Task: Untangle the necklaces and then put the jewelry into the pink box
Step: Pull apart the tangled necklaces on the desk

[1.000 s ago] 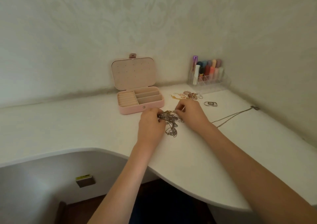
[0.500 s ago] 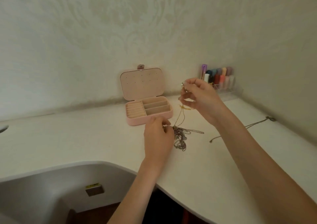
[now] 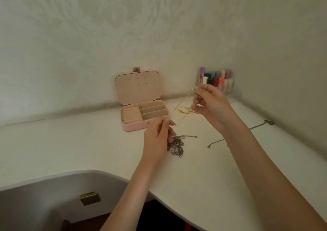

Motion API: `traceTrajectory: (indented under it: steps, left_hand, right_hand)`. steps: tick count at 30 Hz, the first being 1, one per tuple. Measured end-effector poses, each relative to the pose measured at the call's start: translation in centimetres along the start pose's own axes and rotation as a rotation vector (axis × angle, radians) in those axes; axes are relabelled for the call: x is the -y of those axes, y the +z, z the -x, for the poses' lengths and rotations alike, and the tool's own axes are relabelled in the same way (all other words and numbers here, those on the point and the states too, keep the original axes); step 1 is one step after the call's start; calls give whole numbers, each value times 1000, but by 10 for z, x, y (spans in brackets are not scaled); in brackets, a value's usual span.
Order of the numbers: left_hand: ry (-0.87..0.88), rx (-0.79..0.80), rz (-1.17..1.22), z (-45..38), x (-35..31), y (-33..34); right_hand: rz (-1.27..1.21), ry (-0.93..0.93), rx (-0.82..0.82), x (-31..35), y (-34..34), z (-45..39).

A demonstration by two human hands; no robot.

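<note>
We look down on a white desk set against patterned walls, where 2 bare hands work at a heap of chains. The right hand is raised above the desk surface, its thumb and forefinger pinched on the top end of a thin gold chain that runs taut and slanting down toward the left hand. The left hand sits low over the desk, fingers curled, at the edge of a tangle of silver necklaces; it seems to hold the lower end of the gold chain, though we cannot tell exactly how the fingertips close. The tangle lies on the desk just right of that hand, with 1 loose strand trailing off to the right. The pink box stands open just behind the left hand, its lid upright against the wall, its ring rolls and 3 long compartments showing. Gold jewelry lies on the desk to the right of the box, partly behind the right hand. Another long chain stretches along the desk toward the right wall, passing behind the right forearm. A clear rack of small coloured bottles stands in the corner.
</note>
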State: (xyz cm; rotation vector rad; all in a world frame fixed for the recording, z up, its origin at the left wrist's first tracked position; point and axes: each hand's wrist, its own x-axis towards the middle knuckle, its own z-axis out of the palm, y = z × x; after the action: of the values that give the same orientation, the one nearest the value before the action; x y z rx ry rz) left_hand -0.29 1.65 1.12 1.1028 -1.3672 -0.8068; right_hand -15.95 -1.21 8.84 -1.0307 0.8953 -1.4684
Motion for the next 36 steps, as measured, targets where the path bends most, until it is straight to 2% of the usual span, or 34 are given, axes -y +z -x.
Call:
traceTrajectory:
  steps: [2,4,8,10,13,17,22,25,27,31,36]
  left_hand:
    - [22,-45,-12,1,-1,-1]
    - [33,-90,-27,2,-2,-3]
    - [30,-159,-62,2,-4,-5]
    - [14,-164,-51,0,-6,-7]
    - [-23,-161,-28,-1,-8,-10]
    - [19,-185,-126,-2,-11,-13]
    - [41,-130,-193,-6,-7,-17]
    - [52,-106,-219,-11,-4,-19]
    - [12,-66,-150,-15,-3,-19]
    - [-174,46,212,-18,-7,-23]
    - [-269,99,378,-18,-10,-27]
  right_hand:
    - [-39,4,-2,-1,-1,-2]
    - [28,-22,-8,-2,-3,-3]
    - [506,-243,-39,-6,-6,-2]
    - [634,-338,-46,-8,-6,-3]
    - [732,-420,-63,-11,-6,-3]
    - [849,-506,-76,-15,-5,-2]
    - [889,-625,-135,-14,-5,0]
    - [1002,-687,-163,-16,-6,0]
    - [1061,-689,-188,-16,-8,-1]
    - [1096,-660,-221,-17,-13,-3]
    - [1207,-655,-234,-20,-11,-2]
